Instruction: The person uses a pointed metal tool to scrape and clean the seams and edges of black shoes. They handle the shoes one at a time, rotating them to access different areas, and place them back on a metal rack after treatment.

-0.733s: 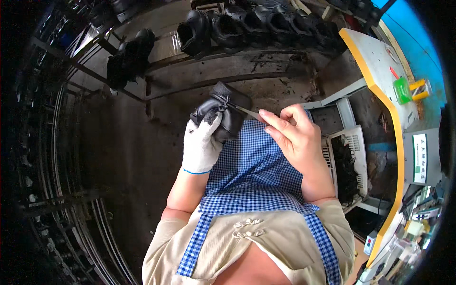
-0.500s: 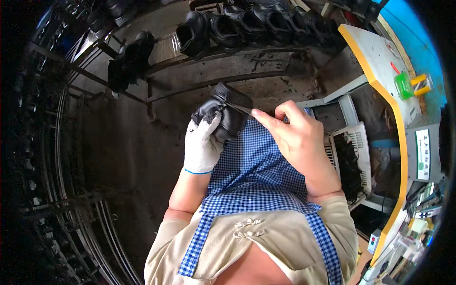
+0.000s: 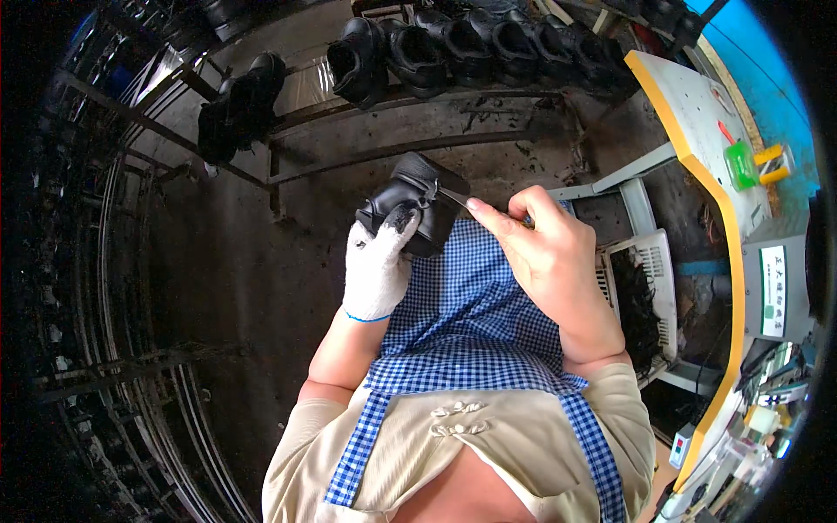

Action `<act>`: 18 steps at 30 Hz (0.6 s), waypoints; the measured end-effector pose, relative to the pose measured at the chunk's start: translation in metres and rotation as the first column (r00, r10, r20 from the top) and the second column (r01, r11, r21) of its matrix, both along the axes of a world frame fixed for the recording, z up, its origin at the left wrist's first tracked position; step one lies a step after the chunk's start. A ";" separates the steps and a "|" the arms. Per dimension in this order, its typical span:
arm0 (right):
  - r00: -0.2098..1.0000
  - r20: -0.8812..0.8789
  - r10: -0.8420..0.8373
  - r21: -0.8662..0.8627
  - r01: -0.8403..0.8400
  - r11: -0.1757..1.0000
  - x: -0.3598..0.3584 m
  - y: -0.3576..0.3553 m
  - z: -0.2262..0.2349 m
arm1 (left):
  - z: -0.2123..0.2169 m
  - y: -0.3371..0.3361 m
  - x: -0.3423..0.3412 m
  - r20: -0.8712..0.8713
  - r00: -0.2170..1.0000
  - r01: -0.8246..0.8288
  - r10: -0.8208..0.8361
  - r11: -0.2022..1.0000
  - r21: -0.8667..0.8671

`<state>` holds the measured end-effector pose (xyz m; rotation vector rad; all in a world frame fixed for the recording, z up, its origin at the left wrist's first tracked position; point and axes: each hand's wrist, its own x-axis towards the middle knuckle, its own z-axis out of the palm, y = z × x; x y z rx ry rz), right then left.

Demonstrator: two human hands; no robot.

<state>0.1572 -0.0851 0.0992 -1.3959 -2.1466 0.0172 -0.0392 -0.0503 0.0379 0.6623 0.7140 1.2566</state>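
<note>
A black leather shoe [image 3: 424, 228] is held in front of my apron by my left hand [image 3: 377, 268]. That hand wears a white knitted glove with a blackened thumb, and the thumb presses on the shoe's surface. My bare right hand [image 3: 551, 254] pinches a thin, pointed metal tool [image 3: 453, 196], its index finger stretched along it. The tool's tip touches the shoe near a small light spot on the upper; its exact kind is hard to make out. The fingers of my left hand behind the shoe are hidden.
Several black shoes [image 3: 418, 63] stand in a row on a rack ahead, with more dark shoes [image 3: 244, 105] at the left. A yellow-edged worktable [image 3: 697, 122] curves along the right, bearing a green container [image 3: 741, 166]. Beneath it sits a white plastic basket [image 3: 664, 301] with dark scraps.
The shoe and my left hand have shifted slightly to the right, and the shoe has turned a little. The tool still touches the upper, its tip now slightly further right.
</note>
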 end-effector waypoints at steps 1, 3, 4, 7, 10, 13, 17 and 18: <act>1.000 -0.001 -0.001 0.006 0.001 1.000 0.000 0.001 0.000 | 0.001 -0.001 0.001 -0.013 1.000 0.003 -0.003 1.000 0.011; 1.000 -0.004 -0.001 0.018 0.001 1.000 0.000 0.002 -0.002 | 0.000 -0.001 -0.001 -0.014 1.000 0.027 -0.027 1.000 -0.011; 1.000 -0.025 -0.010 0.005 0.010 1.000 0.001 0.001 -0.001 | -0.001 -0.001 -0.002 -0.013 0.999 0.042 -0.042 0.999 -0.022; 0.995 -0.088 -0.038 -0.026 0.036 0.999 0.005 -0.002 0.001 | -0.002 0.000 -0.002 -0.423 0.900 -0.006 0.109 0.972 0.236; 0.996 -0.088 -0.022 -0.008 0.022 1.000 0.005 -0.001 -0.003 | -0.002 0.002 0.000 -0.224 0.974 -0.010 0.031 0.996 0.092; 0.996 -0.081 -0.026 -0.017 0.024 1.000 0.002 -0.002 -0.002 | -0.002 0.004 0.001 -0.002 0.999 0.037 -0.037 0.999 -0.019; 0.997 -0.065 -0.042 -0.001 0.042 0.999 0.008 -0.006 -0.003 | -0.004 0.003 0.004 0.039 0.999 0.014 -0.014 1.000 0.003; 0.997 -0.058 -0.044 0.004 0.045 0.999 0.007 -0.006 -0.002 | -0.003 0.004 0.004 0.011 1.000 0.016 -0.016 1.000 0.016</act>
